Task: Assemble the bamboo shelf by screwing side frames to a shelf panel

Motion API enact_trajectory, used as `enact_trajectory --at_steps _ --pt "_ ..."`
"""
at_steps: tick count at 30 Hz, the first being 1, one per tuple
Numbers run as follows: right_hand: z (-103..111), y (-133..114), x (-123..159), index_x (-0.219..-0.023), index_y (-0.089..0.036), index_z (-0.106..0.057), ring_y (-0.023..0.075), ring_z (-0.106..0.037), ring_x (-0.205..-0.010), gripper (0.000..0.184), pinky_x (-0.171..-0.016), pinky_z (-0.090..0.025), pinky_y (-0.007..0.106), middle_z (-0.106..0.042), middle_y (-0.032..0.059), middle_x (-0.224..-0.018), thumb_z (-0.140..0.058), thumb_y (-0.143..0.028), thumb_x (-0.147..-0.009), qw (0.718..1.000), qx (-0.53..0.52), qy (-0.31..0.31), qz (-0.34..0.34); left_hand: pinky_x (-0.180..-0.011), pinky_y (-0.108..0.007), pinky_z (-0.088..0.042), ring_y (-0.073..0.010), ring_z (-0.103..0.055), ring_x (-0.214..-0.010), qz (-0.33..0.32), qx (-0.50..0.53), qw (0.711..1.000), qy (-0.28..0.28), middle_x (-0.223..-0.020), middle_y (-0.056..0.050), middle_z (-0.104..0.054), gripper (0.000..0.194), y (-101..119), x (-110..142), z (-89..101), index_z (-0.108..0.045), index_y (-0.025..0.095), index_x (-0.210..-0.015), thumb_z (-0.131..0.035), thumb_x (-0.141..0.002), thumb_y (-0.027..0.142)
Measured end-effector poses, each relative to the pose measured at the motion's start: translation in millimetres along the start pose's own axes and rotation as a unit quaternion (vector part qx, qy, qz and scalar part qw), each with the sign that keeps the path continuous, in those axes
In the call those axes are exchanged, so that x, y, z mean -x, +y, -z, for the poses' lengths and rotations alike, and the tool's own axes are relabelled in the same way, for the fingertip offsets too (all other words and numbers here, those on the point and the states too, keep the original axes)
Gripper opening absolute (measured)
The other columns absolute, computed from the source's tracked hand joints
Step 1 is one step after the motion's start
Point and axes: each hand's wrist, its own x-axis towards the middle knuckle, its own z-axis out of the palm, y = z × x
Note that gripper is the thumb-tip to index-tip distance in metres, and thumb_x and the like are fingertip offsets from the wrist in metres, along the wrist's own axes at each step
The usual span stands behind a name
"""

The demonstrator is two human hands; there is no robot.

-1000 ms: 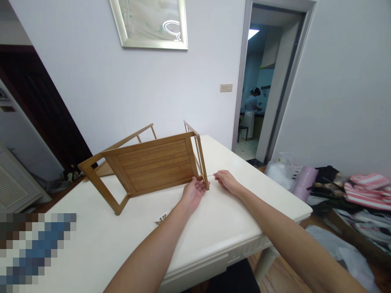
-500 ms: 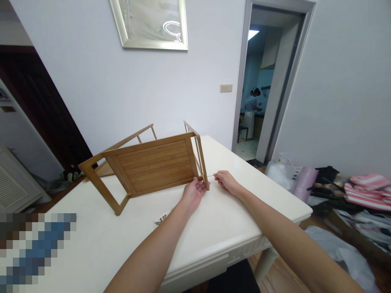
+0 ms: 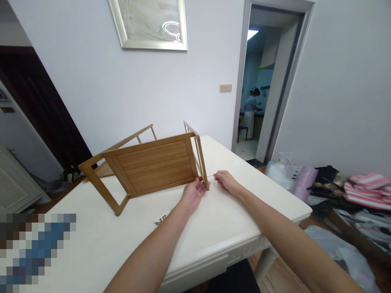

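A brown wooden rack (image 3: 155, 165) with a slatted panel lies on its side on the white table (image 3: 232, 228). My left hand (image 3: 194, 194) is closed around its lower right corner, by the end of the bottom rail. To the right, my right hand (image 3: 225, 180) pinches a thin metal rod, probably a hex key (image 3: 210, 176), whose far end meets the outer side of the rack's leg. The tip itself is too small to make out. Several small screws (image 3: 160, 220) lie on the table beside my left forearm, partly hidden by it.
Against the wall behind, more of the rack's wooden frame (image 3: 134, 136) sticks up. Bags, a pink roll (image 3: 304, 183) and striped cloth (image 3: 368, 191) are piled on the floor at right. Through the doorway a person (image 3: 251, 108) stands in another room.
Hardly anything differs. Both hands keep their places at the rack's corner, and the view has shifted very slightly.
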Motion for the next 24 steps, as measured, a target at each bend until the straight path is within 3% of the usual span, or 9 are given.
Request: enact_trajectory --at_steps 18,24 --pt "-0.9 0.9 1.7 -0.064 -0.02 -0.049 0.0058 -0.025 -0.037 0.021 -0.038 -0.016 0.023 -0.036 -0.0082 -0.045 -0.057 -0.037 -0.074 1.0 -0.022 -0.002 0.001 -0.071 -0.032 -0.059 -0.0199 -0.071 -0.07 -0.007 0.009 1.0 0.019 -0.074 -0.015 -0.069 0.024 -0.3 -1.1 -0.5 -0.057 0.008 -0.087 -0.039 -0.099 0.018" --pt "1.7 2.0 -1.3 -0.062 -0.02 -0.047 0.0052 -0.021 -0.037 0.02 -0.038 -0.011 0.023 -0.031 -0.0094 -0.043 -0.057 -0.034 -0.072 1.0 -0.017 -0.012 -0.008 -0.069 -0.031 -0.059 -0.0197 -0.072 -0.072 -0.003 0.001 1.0 0.014 -0.074 -0.014 -0.069 0.024 -1.9 -2.5 1.7 -0.057 0.01 -0.085 -0.04 -0.099 0.019"
